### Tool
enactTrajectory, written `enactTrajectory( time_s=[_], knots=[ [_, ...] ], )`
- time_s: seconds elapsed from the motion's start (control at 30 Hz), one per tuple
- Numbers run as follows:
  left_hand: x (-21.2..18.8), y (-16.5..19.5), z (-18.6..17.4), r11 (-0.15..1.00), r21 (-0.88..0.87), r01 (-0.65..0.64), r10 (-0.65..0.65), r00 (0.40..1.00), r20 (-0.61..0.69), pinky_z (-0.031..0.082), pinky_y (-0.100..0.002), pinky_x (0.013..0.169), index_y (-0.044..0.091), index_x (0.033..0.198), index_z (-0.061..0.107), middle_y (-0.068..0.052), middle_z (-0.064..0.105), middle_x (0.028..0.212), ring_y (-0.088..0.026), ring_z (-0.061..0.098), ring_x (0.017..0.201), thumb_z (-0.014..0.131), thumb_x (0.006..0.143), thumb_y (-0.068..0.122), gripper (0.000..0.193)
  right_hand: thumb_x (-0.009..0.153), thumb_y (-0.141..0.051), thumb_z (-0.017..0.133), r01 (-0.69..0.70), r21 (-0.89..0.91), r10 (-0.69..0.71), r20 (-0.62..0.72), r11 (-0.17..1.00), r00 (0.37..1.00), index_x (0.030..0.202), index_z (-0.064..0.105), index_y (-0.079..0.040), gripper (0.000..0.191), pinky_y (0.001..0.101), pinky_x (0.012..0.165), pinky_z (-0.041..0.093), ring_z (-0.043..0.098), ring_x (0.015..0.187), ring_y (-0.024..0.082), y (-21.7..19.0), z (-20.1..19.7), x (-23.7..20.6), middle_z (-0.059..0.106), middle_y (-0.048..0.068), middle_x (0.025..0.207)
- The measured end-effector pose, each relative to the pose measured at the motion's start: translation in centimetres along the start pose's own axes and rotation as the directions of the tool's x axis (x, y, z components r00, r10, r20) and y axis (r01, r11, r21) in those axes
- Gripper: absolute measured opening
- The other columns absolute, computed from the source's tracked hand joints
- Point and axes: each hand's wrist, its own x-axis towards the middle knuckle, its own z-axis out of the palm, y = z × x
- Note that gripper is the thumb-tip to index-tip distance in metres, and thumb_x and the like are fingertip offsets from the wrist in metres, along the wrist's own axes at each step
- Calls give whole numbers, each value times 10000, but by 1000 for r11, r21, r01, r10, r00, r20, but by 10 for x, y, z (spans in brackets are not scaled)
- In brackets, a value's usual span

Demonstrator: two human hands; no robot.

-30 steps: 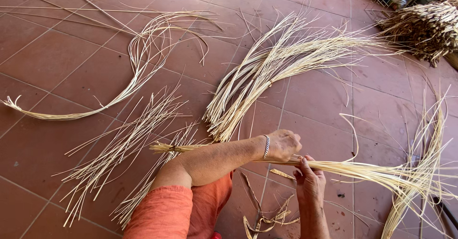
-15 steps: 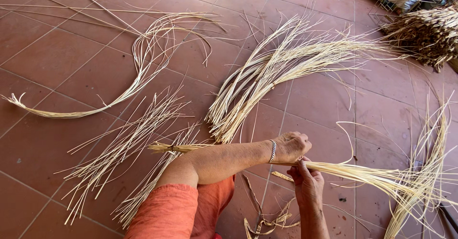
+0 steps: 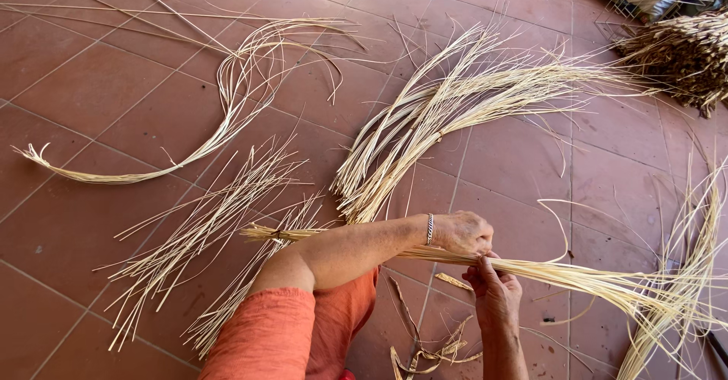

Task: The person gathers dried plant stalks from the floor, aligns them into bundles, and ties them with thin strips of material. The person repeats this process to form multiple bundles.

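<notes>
Two hands (image 3: 478,262) on one straw bundle (image 3: 576,277), four loose straw sheaves (image 3: 425,122) beyond the grip, one dark heap (image 3: 679,54).

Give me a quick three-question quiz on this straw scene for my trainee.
1. True or false: both hands grip one straw bundle.
2. Which hand lies on top of the bundle? A. left hand B. right hand
3. What covers the floor?

Key: 1 true. 2 A. 3 Reddish tiles.
</notes>
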Motion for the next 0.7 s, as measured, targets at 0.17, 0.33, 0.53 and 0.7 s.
enactTrajectory(
  time_s=[0.17, 0.33, 0.53, 0.7],
  knots=[
    [-3, 14, 6, 837, 541, -76, 101, 995, -15, 575, -387, 899, 16, 949, 713, -146, 697, 963, -256, 698, 977, 658, 926, 272, 262, 989, -83, 666, 33, 12, -33, -8, 999, 999, 1212, 645, 44, 258, 317, 657, 613, 696, 746, 184, 1, -1, 0, 716, 128, 966],
    [-20, 30, -8, 832, 540, -126, 136, 991, 22, 574, -379, 896, -5, 971, 709, -185, 678, 1007, -275, 686, 993, 710, 874, 227, 252, 987, -83, 663, 54, 27, -54, -9, 998, 998, 1209, 641, 46, 258, 326, 656, 621, 696, 746, 189, 7, -8, 4, 712, 128, 955],
    [-25, 33, -11, 766, 635, -99, -29, 982, 189, 575, -379, 875, 58, 1014, 743, -141, 668, 1057, -260, 675, 1025, 688, 882, 279, 263, 982, -83, 655, 28, -11, -29, -32, 1000, 999, 1260, 629, 41, 306, 347, 708, 631, 692, 781, 176, 9, -7, 7, 714, 111, 972],
    [-13, 17, 4, 766, 550, -334, 212, 938, 275, 580, -420, 864, 128, 1109, 720, -108, 702, 980, -271, 692, 977, 624, 917, 316, 285, 987, -83, 646, 17, -31, -17, -21, 999, 1000, 1293, 615, 28, 327, 369, 756, 634, 698, 791, 199, 0, 4, -3, 691, 121, 952]
  ],
)
